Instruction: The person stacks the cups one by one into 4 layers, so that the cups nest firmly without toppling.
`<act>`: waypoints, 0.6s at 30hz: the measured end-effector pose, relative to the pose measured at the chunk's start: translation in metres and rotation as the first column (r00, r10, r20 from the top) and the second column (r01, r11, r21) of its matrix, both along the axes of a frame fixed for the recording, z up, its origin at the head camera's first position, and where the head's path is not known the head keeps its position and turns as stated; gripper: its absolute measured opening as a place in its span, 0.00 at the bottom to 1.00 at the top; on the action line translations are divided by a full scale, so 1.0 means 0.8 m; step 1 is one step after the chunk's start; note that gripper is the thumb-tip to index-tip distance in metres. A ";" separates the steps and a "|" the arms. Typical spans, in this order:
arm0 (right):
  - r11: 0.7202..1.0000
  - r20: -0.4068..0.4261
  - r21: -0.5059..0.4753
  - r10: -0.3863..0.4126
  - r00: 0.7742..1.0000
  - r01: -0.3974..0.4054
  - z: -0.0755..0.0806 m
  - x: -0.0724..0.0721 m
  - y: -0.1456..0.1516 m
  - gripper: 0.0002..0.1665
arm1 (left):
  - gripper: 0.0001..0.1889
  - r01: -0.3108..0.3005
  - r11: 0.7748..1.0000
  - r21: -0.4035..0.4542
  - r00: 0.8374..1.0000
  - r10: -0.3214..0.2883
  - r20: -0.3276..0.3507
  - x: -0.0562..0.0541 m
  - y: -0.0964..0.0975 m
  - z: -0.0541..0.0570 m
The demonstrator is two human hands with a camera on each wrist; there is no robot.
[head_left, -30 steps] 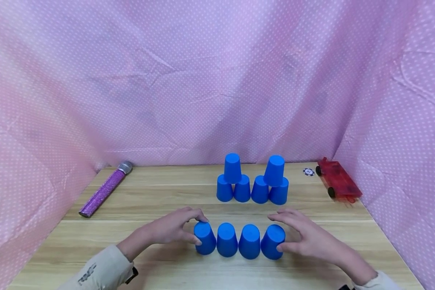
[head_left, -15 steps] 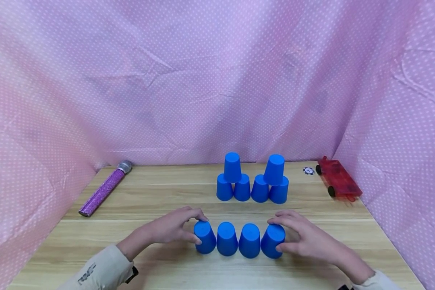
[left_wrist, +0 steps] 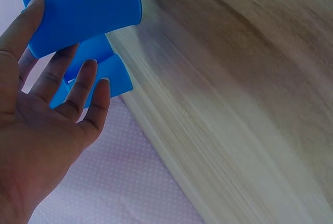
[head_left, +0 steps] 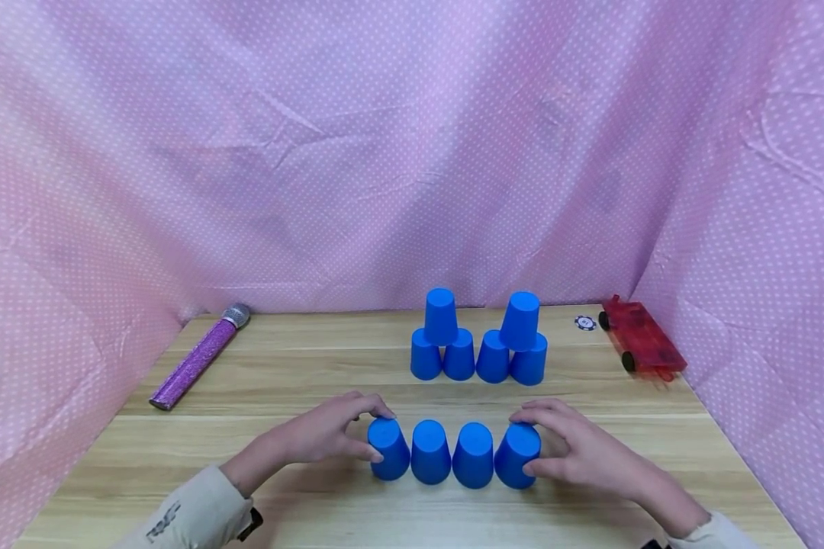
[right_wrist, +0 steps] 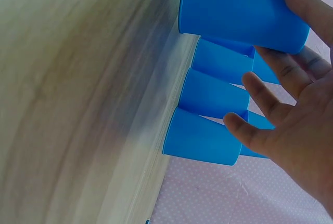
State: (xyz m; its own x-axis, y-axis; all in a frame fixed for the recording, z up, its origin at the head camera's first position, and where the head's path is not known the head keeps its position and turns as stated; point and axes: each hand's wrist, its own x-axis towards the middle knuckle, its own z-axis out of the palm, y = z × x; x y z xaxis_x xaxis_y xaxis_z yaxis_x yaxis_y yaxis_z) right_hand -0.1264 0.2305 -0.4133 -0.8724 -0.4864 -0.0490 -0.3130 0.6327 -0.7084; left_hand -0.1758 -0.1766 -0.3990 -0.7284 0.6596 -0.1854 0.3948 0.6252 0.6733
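Observation:
Several blue cups stand upside down in a row near the front of the table. My left hand (head_left: 329, 431) pinches the leftmost cup (head_left: 388, 450) between its thumb at the near side and fingers at the far side. In the left wrist view, the thumb lies on that cup (left_wrist: 88, 11) and the other fingers spread loosely. At the row's other end, my right hand (head_left: 580, 446) pinches the rightmost cup (head_left: 515, 457) the same way. Between them stand a left middle cup (head_left: 429, 454) and a right middle cup (head_left: 473, 457), untouched by either hand.
Behind the row, two small cup pyramids, a left one (head_left: 441, 320) and a right one (head_left: 519, 324), stand side by side. A purple glittery microphone (head_left: 199, 358) lies at left. A poker chip (head_left: 585, 323) and a red toy car (head_left: 642, 339) lie at right. Pink dotted cloth (head_left: 412, 152) surrounds the table.
The right hand's fingers have come down slightly onto the rightmost cup. The left hand and all the cups stay in place.

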 end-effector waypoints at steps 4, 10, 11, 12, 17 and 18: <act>1.000 -0.007 0.012 0.002 1.000 -0.002 0.002 0.000 0.000 0.33 | 0.23 -0.001 1.000 0.002 1.000 0.001 -0.007 0.001 0.000 0.000; 1.000 0.002 0.011 -0.005 1.000 0.005 0.003 0.000 -0.001 0.33 | 0.24 -0.028 1.000 0.003 0.999 0.028 -0.035 0.000 -0.003 0.013; 1.000 0.002 0.011 -0.005 1.000 0.005 0.003 -0.001 -0.001 0.33 | 0.25 -0.034 0.999 0.007 0.999 0.034 -0.043 -0.002 -0.004 0.018; 1.000 0.005 0.010 -0.009 1.000 0.009 0.003 -0.001 -0.001 0.33 | 0.25 -0.038 0.999 0.013 0.998 0.039 -0.051 -0.003 -0.004 0.023; 1.000 -0.001 0.007 -0.012 1.000 0.012 0.002 0.000 0.000 0.32 | 0.28 -0.066 0.997 0.036 0.987 0.071 -0.143 -0.011 -0.004 0.057; 1.000 0.001 0.006 -0.016 1.000 0.016 0.002 0.000 0.000 0.32 | 0.28 -0.073 0.996 0.043 0.983 0.079 -0.165 -0.013 -0.004 0.064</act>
